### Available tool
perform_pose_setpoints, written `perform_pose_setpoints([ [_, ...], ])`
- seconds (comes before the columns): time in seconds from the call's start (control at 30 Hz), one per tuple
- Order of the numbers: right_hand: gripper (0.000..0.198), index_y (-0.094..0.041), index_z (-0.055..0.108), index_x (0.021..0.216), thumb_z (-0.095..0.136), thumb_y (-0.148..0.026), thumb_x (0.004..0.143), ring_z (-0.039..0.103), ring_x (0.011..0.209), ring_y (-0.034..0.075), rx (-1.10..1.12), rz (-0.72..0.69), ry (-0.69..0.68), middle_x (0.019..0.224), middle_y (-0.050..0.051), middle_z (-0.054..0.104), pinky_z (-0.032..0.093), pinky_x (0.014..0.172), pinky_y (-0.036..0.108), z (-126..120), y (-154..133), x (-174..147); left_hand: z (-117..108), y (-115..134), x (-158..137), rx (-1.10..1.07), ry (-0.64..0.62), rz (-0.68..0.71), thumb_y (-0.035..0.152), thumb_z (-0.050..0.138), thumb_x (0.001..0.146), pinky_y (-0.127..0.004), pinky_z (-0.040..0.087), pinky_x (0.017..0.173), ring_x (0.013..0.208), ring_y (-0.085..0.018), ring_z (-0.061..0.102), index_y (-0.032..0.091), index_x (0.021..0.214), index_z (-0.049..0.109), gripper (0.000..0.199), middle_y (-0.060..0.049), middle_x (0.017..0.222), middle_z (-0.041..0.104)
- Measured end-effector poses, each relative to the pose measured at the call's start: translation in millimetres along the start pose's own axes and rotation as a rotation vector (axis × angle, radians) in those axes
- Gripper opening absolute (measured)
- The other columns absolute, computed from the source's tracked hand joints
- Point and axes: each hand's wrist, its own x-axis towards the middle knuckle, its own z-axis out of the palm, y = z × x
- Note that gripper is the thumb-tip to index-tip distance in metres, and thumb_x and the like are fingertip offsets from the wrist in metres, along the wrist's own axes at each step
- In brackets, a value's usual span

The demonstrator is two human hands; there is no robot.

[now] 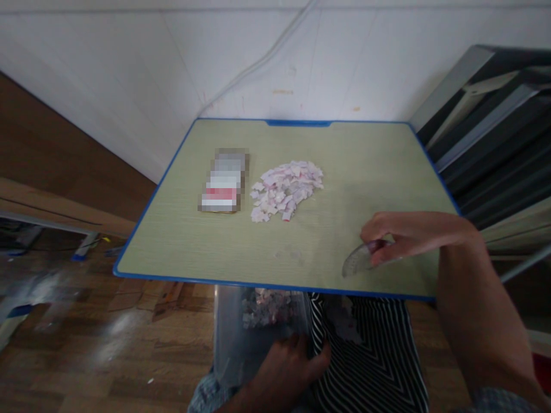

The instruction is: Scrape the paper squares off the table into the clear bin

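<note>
My right hand [394, 238] grips a clear, half-round plastic piece [356, 261], like a protractor, with its curved edge low over the right front of the folding table [365, 155]. Near the table's middle lies a loose heap of small pinkish-white paper pieces [288, 189]. Below the front edge, my left hand [290, 361] has its fingers curled at the right rim of a clear plastic bin [228, 338], the thumb over striped cloth [379, 344]. Inside the bin, partly under the table, is a pile of small clear and reddish pieces [269, 307]; the fingertips are partly hidden.
A blurred-out rectangular object [224, 180] lies left of the heap. Behind the table stands a white wall [172, 57] with a cable [258, 63]. Dark folded frames [495, 109] lean at right. Cardboard [167, 298] lies on the wooden floor [86, 344].
</note>
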Motion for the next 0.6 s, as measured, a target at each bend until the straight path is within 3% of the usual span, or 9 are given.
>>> perform_pose_setpoints([
  [0.1,0.041,-0.016,0.054,0.059,0.052,-0.050,0.082,0.042,0.050,0.010,-0.049,0.130,0.201,0.053,-0.002,0.047,0.029,0.049,0.024,0,-5,13,-1,1,1,-0.003,-0.039,-0.003,0.014,0.055,0.093,-0.035,0.056,0.061,0.085,-0.026,0.064,0.019,0.137,0.024,0.054,-0.011,0.099,0.064],
  [0.2,0.042,-0.018,0.043,0.049,0.050,-0.044,0.082,0.029,0.044,0.007,-0.083,0.276,0.359,0.045,-0.006,0.030,0.019,0.046,0.024,5,-14,34,0,1,1,0.002,-0.041,0.005,0.015,0.053,0.095,-0.034,0.056,0.060,0.084,-0.026,0.064,0.019,0.137,0.023,0.053,-0.011,0.098,0.064],
  [0.33,0.040,-0.018,0.042,0.045,0.051,-0.033,0.081,0.030,0.045,0.007,-0.118,0.305,0.413,0.044,-0.005,0.029,0.019,0.048,0.025,19,-37,62,4,0,1,0.022,0.011,0.013,0.016,0.054,0.094,-0.030,0.053,0.057,0.079,-0.024,0.063,0.020,0.137,0.025,0.052,-0.010,0.094,0.063],
  [0.43,0.035,-0.016,0.051,0.049,0.054,-0.032,0.080,0.031,0.045,0.007,-0.171,0.330,0.475,0.045,-0.003,0.039,0.020,0.048,0.025,30,-57,77,7,0,1,0.021,0.053,0.017,0.016,0.052,0.094,-0.029,0.051,0.055,0.077,-0.024,0.063,0.020,0.137,0.026,0.051,-0.009,0.091,0.063],
  [0.6,0.033,-0.015,0.062,0.056,0.055,-0.037,0.081,0.037,0.047,0.009,-0.194,0.301,0.441,0.051,0.001,0.054,0.020,0.049,0.025,42,-72,89,7,0,2,0.016,0.039,0.010,0.015,0.053,0.094,-0.031,0.053,0.054,0.077,-0.025,0.063,0.019,0.137,0.025,0.051,-0.009,0.092,0.062],
])
